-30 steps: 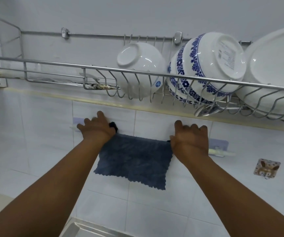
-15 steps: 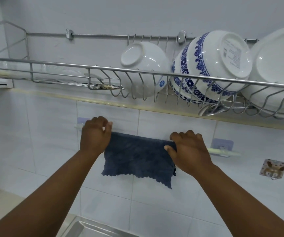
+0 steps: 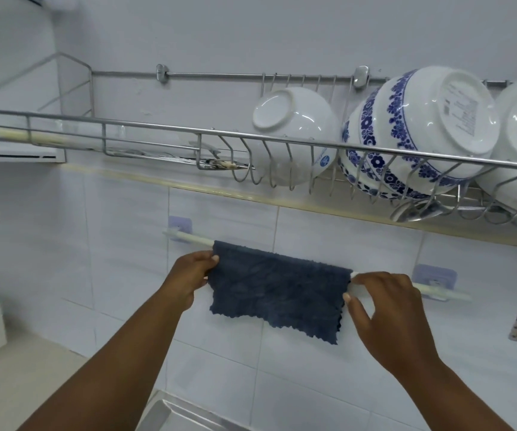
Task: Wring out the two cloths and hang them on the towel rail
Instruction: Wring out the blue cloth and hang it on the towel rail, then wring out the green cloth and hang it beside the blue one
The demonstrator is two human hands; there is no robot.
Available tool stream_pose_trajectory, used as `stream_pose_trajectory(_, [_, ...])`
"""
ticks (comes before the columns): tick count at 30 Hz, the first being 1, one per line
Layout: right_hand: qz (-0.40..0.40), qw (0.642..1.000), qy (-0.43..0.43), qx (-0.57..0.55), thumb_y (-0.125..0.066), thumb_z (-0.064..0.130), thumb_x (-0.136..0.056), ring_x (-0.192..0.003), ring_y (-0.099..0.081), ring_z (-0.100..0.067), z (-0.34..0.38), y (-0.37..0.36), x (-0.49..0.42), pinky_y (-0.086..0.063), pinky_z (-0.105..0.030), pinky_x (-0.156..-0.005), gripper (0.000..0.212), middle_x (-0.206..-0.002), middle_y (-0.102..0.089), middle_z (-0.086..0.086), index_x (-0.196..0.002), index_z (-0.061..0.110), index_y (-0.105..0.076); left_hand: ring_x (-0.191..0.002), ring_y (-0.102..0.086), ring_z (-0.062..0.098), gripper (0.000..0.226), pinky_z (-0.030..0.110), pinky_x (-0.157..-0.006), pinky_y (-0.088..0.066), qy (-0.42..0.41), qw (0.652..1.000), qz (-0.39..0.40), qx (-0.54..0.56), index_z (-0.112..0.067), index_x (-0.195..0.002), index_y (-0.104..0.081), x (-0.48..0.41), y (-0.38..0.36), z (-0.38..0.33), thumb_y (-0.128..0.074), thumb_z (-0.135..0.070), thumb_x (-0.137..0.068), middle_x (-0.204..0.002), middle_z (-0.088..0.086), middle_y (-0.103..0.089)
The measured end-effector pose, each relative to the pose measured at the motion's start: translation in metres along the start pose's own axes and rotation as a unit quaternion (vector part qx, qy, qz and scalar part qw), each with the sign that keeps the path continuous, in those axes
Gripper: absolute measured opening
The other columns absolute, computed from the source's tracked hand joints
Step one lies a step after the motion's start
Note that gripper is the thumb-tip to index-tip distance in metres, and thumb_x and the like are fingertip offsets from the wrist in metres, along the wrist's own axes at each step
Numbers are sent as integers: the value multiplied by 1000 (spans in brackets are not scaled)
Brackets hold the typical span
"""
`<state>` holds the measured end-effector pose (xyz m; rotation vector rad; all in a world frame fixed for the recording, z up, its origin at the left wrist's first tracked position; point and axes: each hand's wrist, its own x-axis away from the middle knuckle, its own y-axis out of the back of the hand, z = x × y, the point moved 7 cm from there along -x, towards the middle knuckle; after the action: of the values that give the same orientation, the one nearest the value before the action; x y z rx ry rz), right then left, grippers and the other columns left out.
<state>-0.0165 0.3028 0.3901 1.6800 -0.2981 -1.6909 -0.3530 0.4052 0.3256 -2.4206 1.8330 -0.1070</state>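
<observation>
A dark blue cloth (image 3: 277, 289) hangs draped over the white towel rail (image 3: 437, 291) on the tiled wall. At its nine o'clock edge the left hand (image 3: 188, 275) pinches the fabric; at three o'clock the right hand (image 3: 384, 309) pinches the other edge. At twelve o'clock, a wire dish rack (image 3: 157, 132) holds upturned bowls.

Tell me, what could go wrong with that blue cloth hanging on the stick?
1. The blue cloth hangs crooked on the towel rail, lower on its right side, so it might slide off when the left hand and right hand let go.
2. The rail sits on small stick-on holders; tugging the cloth hard might pull one loose.
3. Only one cloth is up. It fills most of the rail, so the second may not fit well.
</observation>
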Motion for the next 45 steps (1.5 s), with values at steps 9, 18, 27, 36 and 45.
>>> stream_pose_trajectory(9, [-14, 997, -2, -75, -54, 42, -83, -100, -53, -17, -2, 13, 37, -45, -39, -83, 25, -96, -65, 12, -96, 25, -66, -86, -58, 32, 7, 37, -77, -46, -3, 974, -216, 64, -8, -89, -63, -10, 52, -9, -63, -15, -88, -94, 11, -65])
stream_pose_trajectory(18, [10, 993, -33, -109, -57, 40, -84, -99, -51, -6, -24, 19, 79, -46, -31, -77, 18, -95, -61, 20, -96, 28, -65, -80, -61, 22, 9, 29, -76, -52, -11, 960, -259, 103, -16, -78, -62, -9, 67, -6, -63, -10, -85, -87, 3, -65])
stream_pose_trajectory(27, [48, 932, -230, -275, -70, 15, -86, -77, -64, -8, -69, 21, 193, -44, -10, -64, 9, -80, -70, 10, -89, 23, -66, -81, -66, 18, 18, 28, -75, -54, -14, 987, -159, 18, -11, -104, -64, 75, 12, 89, -63, -13, -86, -96, 7, -68])
stream_pose_trajectory(36, [298, 831, -448, -142, -61, 19, -90, -70, -60, -1, -149, -47, 422, -39, -6, -60, 23, -69, -62, 12, -70, 29, -56, -68, -58, 15, 36, 25, -57, -47, 173, 915, 280, -232, -18, -107, -54, 279, -157, 346, -69, -22, -75, -80, 2, -63])
stream_pose_trajectory(45, [390, 756, -474, -227, -67, 22, -89, -75, -66, -5, -170, -90, 523, -44, -9, -66, 24, -87, -72, 6, -112, 25, -66, -137, -30, 16, 81, 20, -109, -32, 108, 827, 429, -346, -19, -152, -1, 379, -253, 440, -47, 1, -88, -152, 1, -21])
